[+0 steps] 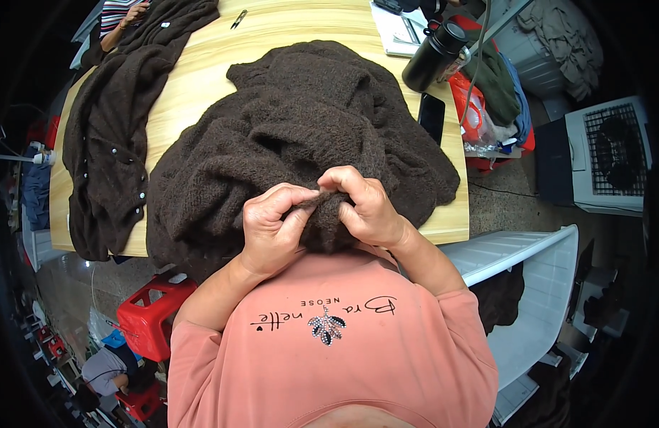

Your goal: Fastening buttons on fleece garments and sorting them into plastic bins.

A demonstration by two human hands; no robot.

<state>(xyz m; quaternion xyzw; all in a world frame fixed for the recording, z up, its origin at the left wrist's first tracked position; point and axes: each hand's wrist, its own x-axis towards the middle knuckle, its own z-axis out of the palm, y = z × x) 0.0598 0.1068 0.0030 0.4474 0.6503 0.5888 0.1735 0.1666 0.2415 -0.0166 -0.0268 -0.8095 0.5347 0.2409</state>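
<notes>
A dark brown knitted garment (308, 107) lies bunched up in front of me, its near side hanging over the table edge against my shirt. My left hand (276, 221) pinches a fold of the knit between thumb and fingers. Close beside it, my right hand (361, 207) grips the same fold, thumb and forefinger pressed together on the fabric. Both hands are near the front edge of the table, their fingertips almost meeting. Whether a needle or thread is between the fingers is too small to tell.
Another dark brown knit with pale buttons (108, 157) drapes along the left of the wooden table (215, 68). Small thread snips (238, 19) lie at the back. A black bottle (435, 55) and a phone (431, 116) stand right. A red stool (154, 314) and a white bin (536, 285) flank me. Another person's hand (135, 13) shows far left.
</notes>
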